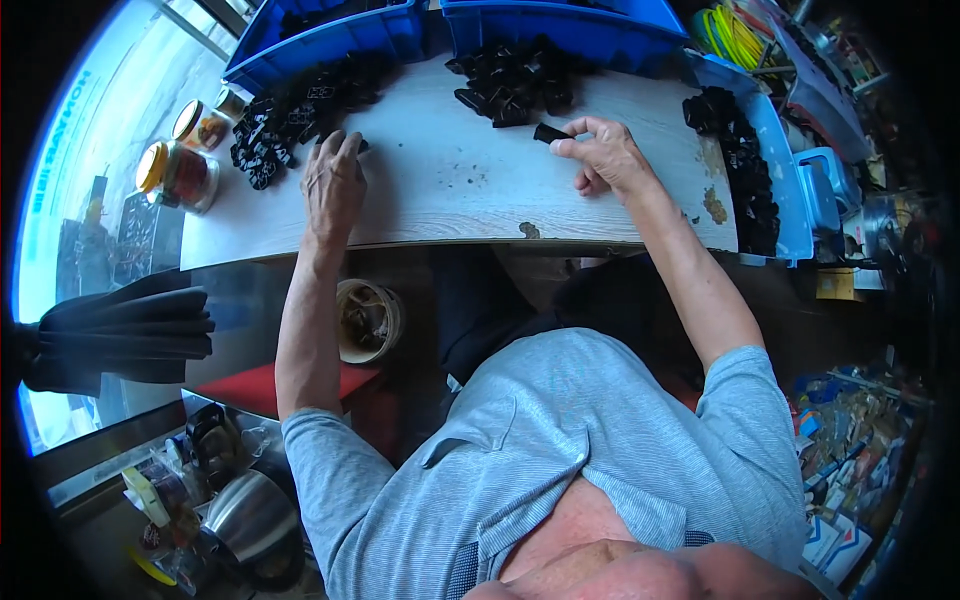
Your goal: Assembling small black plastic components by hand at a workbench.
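Observation:
My right hand (612, 160) is above the right half of the table, pinching a small black plastic piece (548, 133) between thumb and fingertips. The piece points left, just below a heap of similar black pieces (515, 80). At the left, my left hand (335, 192) has its fingers curled down beside another heap of black parts (290, 115). A bit of a small black piece (363, 146) shows at its fingertips; the fingers hide the rest. The parts in the left heap look smaller and looped, though their exact kind is unclear.
Two blue bins (330, 42) stand along the table's far edge. Lidded jars (185, 175) sit at the left by the window. More black parts (745, 165) lie in a light-blue tray (790, 190) at the right. A bucket (368, 320) is below the table's front edge.

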`<state>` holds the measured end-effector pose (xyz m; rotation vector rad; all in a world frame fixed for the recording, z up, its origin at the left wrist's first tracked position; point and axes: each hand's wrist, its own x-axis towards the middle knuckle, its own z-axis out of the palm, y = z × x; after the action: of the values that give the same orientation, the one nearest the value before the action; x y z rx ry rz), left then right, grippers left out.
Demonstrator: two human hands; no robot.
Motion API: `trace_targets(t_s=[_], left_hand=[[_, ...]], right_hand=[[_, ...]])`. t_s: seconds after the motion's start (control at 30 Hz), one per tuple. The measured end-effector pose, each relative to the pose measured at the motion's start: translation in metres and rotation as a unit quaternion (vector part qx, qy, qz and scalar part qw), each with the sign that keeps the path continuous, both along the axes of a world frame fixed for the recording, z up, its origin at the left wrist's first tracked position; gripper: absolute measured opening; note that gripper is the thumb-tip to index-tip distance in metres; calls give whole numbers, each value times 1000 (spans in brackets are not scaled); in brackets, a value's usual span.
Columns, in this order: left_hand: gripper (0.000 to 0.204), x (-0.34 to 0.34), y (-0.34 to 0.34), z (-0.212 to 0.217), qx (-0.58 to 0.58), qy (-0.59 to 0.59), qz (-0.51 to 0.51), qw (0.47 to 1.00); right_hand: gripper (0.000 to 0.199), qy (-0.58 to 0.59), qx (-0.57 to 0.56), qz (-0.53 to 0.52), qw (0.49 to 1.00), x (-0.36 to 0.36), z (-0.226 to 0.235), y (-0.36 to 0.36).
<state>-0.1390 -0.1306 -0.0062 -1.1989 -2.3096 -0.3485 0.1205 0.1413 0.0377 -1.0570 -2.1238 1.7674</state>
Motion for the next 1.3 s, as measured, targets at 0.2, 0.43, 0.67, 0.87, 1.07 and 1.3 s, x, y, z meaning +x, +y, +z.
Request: trace_targets(t_s=[0.2,0.43,0.67,0.87,1.07,1.3], left_hand=[[24,-3,1,16,41,-163,-16,986],[16,-8,-7,-6,118,-125,15,985],[11,53,24,-2,109,-144,-82,980],[21,82,50,-1,84,-156,-134,975],[27,83,50,1,77,-146,-139,976],[24,83,51,2,75,-151,-133,977]], right_hand=[[51,53,-37,-124,990,20,-11,55],[35,113,-13,-326,939,38,-10,105],[42,74,-8,-198,977,5,-7,78],[55,8,109,-26,994,-35,-5,65],[56,-40,164,28,985,-50,-3,65],[50,-45,207,-39,977,-50,-14,69]])
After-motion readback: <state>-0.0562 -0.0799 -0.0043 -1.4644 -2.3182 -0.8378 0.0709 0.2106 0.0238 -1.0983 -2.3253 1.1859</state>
